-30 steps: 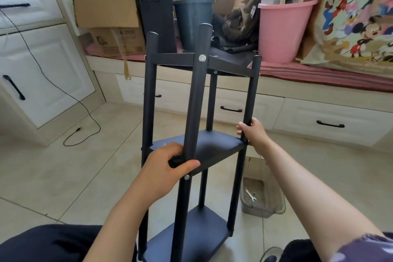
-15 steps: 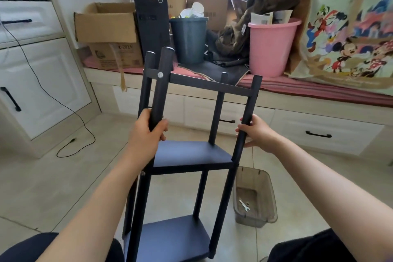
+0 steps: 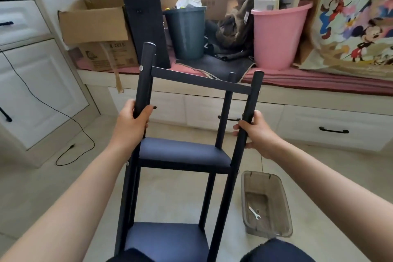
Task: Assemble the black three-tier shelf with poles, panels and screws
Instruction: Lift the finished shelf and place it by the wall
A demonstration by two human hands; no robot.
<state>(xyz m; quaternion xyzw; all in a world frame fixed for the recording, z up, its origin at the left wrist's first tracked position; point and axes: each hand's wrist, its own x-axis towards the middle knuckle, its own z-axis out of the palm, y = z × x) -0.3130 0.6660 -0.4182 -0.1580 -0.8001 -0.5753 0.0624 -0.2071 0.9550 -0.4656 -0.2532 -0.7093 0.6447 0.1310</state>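
Note:
The black three-tier shelf (image 3: 182,153) stands on the tiled floor in front of me, tipped slightly towards me. Its top panel (image 3: 200,80) shows edge-on, and the middle panel and bottom panel (image 3: 168,240) face up. My left hand (image 3: 129,125) grips the near left pole (image 3: 144,83) just above the middle panel. My right hand (image 3: 254,132) grips the near right pole (image 3: 248,112) at about the same height. A silver screw head (image 3: 140,68) shows where the top panel meets the left pole.
A clear plastic bin (image 3: 265,202) with a small wrench (image 3: 254,212) sits on the floor to the right. Behind the shelf a bench holds a cardboard box (image 3: 93,25), a dark bucket (image 3: 185,32) and a pink bucket (image 3: 278,36). White cabinets (image 3: 32,83) stand at the left.
The shelf has been turned so its front faces me squarely. My left hand moved from the middle panel's corner up onto the left pole; my right hand stayed on the right pole.

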